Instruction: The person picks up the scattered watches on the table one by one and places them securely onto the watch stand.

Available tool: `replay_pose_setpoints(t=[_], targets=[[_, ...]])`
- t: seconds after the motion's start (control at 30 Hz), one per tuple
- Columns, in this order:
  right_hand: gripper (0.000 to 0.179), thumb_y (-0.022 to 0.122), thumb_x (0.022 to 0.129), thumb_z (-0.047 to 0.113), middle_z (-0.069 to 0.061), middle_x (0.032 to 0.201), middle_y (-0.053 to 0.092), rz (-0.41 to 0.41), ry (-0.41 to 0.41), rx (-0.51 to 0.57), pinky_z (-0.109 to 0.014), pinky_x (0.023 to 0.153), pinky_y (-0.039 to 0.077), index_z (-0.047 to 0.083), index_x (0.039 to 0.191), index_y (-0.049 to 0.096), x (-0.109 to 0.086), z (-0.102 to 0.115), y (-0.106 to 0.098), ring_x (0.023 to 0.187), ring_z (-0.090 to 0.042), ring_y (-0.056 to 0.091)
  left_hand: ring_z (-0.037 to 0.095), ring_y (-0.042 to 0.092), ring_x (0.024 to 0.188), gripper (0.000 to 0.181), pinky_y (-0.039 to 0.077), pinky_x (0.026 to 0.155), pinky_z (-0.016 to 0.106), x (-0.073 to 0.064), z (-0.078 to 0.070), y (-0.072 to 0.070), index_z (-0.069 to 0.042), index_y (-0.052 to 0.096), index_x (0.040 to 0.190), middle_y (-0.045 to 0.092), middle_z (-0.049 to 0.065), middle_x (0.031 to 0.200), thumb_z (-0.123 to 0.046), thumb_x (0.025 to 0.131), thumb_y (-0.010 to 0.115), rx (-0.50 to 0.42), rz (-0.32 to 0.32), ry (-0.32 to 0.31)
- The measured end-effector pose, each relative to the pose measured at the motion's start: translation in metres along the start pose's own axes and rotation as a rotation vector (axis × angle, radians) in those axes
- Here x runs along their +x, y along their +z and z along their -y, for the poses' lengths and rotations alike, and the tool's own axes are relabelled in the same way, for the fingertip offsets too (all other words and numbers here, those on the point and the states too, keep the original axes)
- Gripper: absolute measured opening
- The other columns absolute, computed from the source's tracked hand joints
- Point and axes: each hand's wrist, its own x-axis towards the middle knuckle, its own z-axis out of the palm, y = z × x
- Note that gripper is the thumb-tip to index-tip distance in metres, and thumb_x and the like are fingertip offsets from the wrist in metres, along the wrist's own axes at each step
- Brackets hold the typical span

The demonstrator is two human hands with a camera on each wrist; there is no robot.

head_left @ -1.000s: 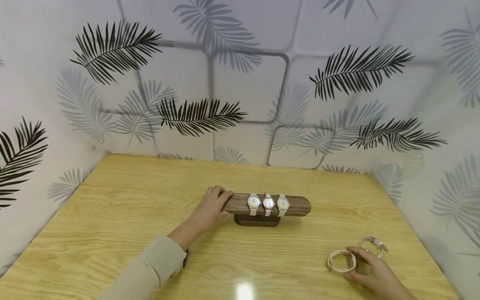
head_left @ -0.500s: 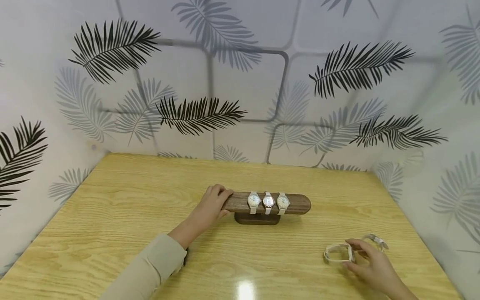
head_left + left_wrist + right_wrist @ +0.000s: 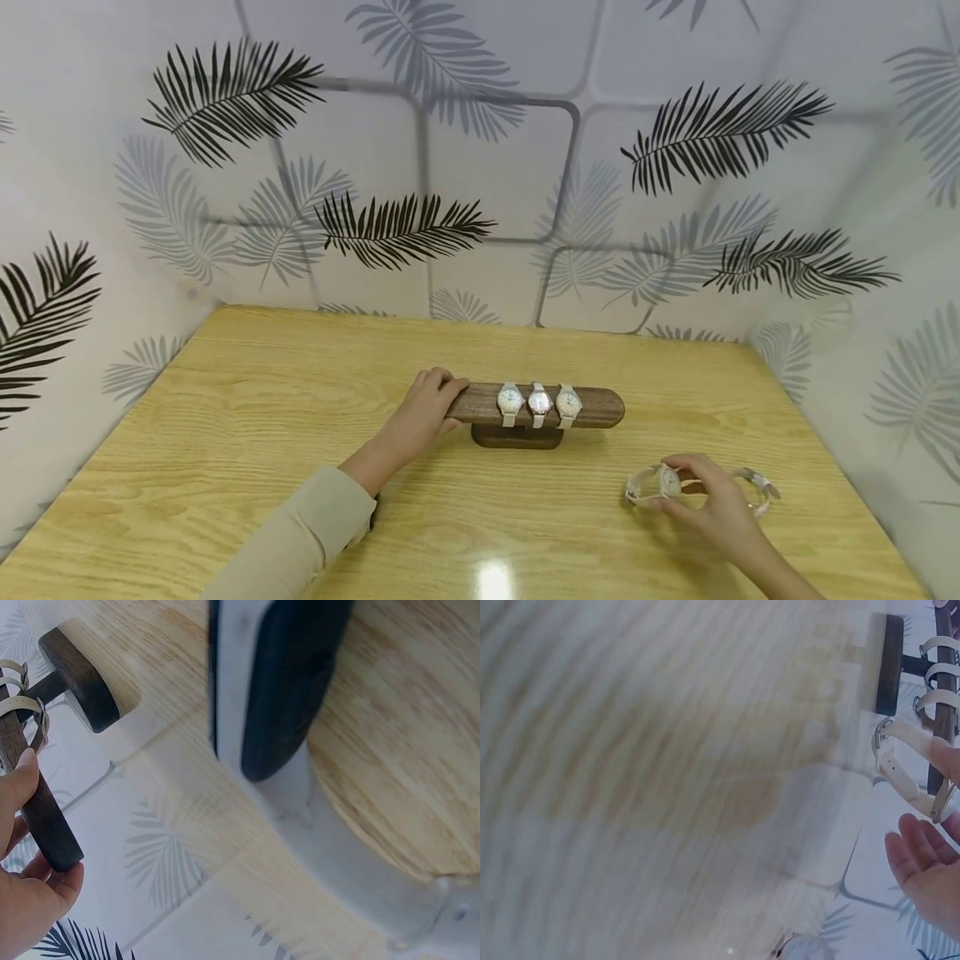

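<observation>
A dark wooden watch stand, a rounded bar on a small base, stands mid-table with three pale-strapped watches around its bar. My left hand grips the bar's left end; in the left wrist view, thumb and fingers lie on either side of the bar end. My right hand pinches another white-strapped watch by its case, the dial facing up and left. Its buckled strap loop shows in the right wrist view. Behind the right hand, one more watch lies on the table, partly hidden.
The wooden table ends at a patterned leaf-print wall at the back, with more of it on both sides. A pale strap with a dark piece fills much of the left wrist view, close to the camera.
My right hand has lifted its watch and moved it left, away from the watch lying on the table, turning the dial into view. The left hand stays on the bar.
</observation>
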Motion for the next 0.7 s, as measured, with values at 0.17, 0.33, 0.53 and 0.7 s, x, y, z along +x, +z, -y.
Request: replay_pose_setpoints(t=[0.17, 0.33, 0.53, 0.7], targets=[[0.050, 0.082, 0.061, -0.003, -0.013, 0.094, 0.062, 0.013, 0.028, 0.028, -0.020, 0.062, 0.054, -0.007, 0.105, 0.060, 0.008, 0.008, 0.007, 0.079, 0.010, 0.052, 0.033, 0.046, 0.109, 0.049, 0.044, 0.092, 0.044, 0.001, 0.001, 0.001, -0.003, 0.049, 0.127, 0.047, 0.017, 0.119, -0.020, 0.085, 0.066, -0.009, 0.000, -0.008], [0.049, 0.080, 0.062, -0.003, -0.011, 0.092, 0.062, 0.014, 0.051, 0.012, -0.019, 0.062, 0.054, -0.007, 0.107, 0.059, 0.016, 0.015, 0.011, 0.074, 0.008, 0.052, 0.032, 0.046, 0.109, 0.049, 0.044, 0.092, 0.043, 0.001, 0.001, 0.001, -0.004, 0.049, 0.127, 0.047, 0.017, 0.119, -0.021, 0.085, 0.066, 0.000, -0.004, -0.006], [0.048, 0.079, 0.066, -0.001, -0.014, 0.094, 0.061, 0.015, 0.092, -0.008, -0.019, 0.060, 0.053, -0.008, 0.109, 0.058, 0.029, 0.021, 0.012, 0.072, -0.002, 0.055, 0.033, 0.046, 0.109, 0.049, 0.044, 0.091, 0.044, 0.000, 0.001, 0.000, -0.003, 0.049, 0.127, 0.047, 0.017, 0.119, -0.020, 0.084, 0.066, -0.003, -0.003, 0.004], [0.045, 0.077, 0.071, 0.001, -0.017, 0.095, 0.061, 0.019, 0.097, -0.022, -0.017, 0.057, 0.050, -0.009, 0.111, 0.058, 0.042, 0.021, 0.011, 0.070, -0.008, 0.057, 0.032, 0.045, 0.109, 0.049, 0.043, 0.092, 0.044, 0.000, 0.002, 0.000, -0.003, 0.049, 0.128, 0.047, 0.017, 0.119, -0.021, 0.085, 0.066, -0.005, 0.005, 0.005]])
